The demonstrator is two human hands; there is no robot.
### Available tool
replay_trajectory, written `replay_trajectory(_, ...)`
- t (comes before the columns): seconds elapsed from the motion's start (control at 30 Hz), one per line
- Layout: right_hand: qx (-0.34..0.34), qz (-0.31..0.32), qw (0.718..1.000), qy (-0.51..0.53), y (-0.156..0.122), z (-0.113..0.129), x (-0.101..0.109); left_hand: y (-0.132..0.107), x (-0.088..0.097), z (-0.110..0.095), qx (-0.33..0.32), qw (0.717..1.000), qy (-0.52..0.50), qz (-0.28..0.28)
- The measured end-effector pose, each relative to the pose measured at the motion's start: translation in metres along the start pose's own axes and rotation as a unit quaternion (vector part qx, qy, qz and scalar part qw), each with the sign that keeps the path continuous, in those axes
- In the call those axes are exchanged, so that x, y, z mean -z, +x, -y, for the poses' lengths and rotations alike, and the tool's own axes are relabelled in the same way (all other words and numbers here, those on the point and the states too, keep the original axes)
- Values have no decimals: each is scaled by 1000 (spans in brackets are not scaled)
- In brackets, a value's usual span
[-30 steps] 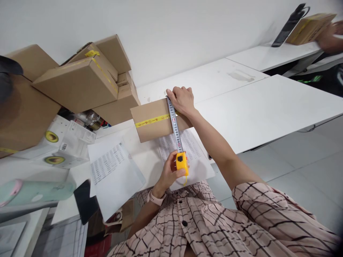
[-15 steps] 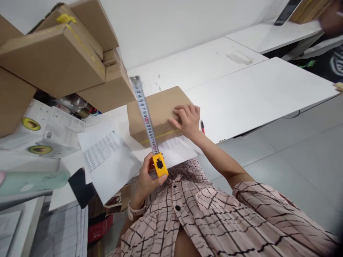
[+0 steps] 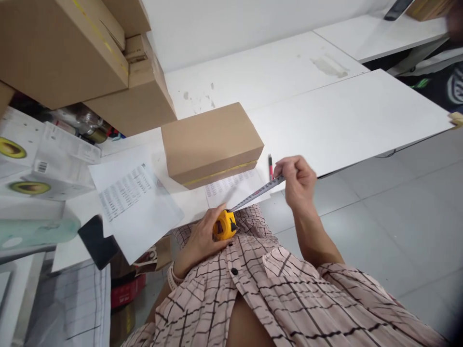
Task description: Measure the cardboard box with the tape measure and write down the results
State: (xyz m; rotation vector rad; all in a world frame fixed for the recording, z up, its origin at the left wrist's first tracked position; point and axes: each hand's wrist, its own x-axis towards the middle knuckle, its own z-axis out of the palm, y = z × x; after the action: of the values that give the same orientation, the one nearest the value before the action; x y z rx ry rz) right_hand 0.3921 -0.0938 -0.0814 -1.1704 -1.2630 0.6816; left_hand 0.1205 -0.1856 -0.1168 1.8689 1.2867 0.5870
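Observation:
My left hand (image 3: pixel 203 233) is closed round the yellow case of a tape measure (image 3: pixel 224 225), close to my shirt front. The metal blade runs out of it, up and to the right. Its far end is pinched in my right hand (image 3: pixel 297 179), just past the table's front edge; the tip itself is hidden by my fingers. Beyond the blade a closed cardboard box (image 3: pixel 213 140) with a yellow tape line lies on the white table (image 3: pixel 325 125). A printed sheet (image 3: pixel 231 185) is partly under the box. Near my right hand lies a red and black pen (image 3: pixel 270 166).
Large cardboard boxes (image 3: pixel 68 53) are stacked at the left, above white cartons with avocado pictures (image 3: pixel 54 159). More printed paper (image 3: pixel 133 202), a dark phone-like slab (image 3: pixel 97 241) and a pale green bottle (image 3: pixel 39 232) lie at the left. The tiled floor (image 3: pixel 379 226) shows at the right.
My right hand has left the box and moved right and down, now gripping the blade's end. The blade has swung from over the box to the near side. My left hand turned the case.

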Motion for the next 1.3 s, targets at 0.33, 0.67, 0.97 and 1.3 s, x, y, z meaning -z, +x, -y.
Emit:
replay_trajectory(0.33, -37, 55, 987, -148, -47, -39, -11, 17, 37, -38, -149, 972, -1, -180)
replay_trajectory(0.67, -97, 118, 863, -481, 20, -106, 2, 125, 118, -34, -82, 928, 195, -306)
replay_trajectory(0.97, -160, 95, 963, -195, 17, -94, 28, 109, 69, -14, -186, 895, 182, -362)
replay_trajectory(1.3, -205, 157, 955, 145, -25, -65, 18, 78, -84, 25, -156, 935, 320, -3)
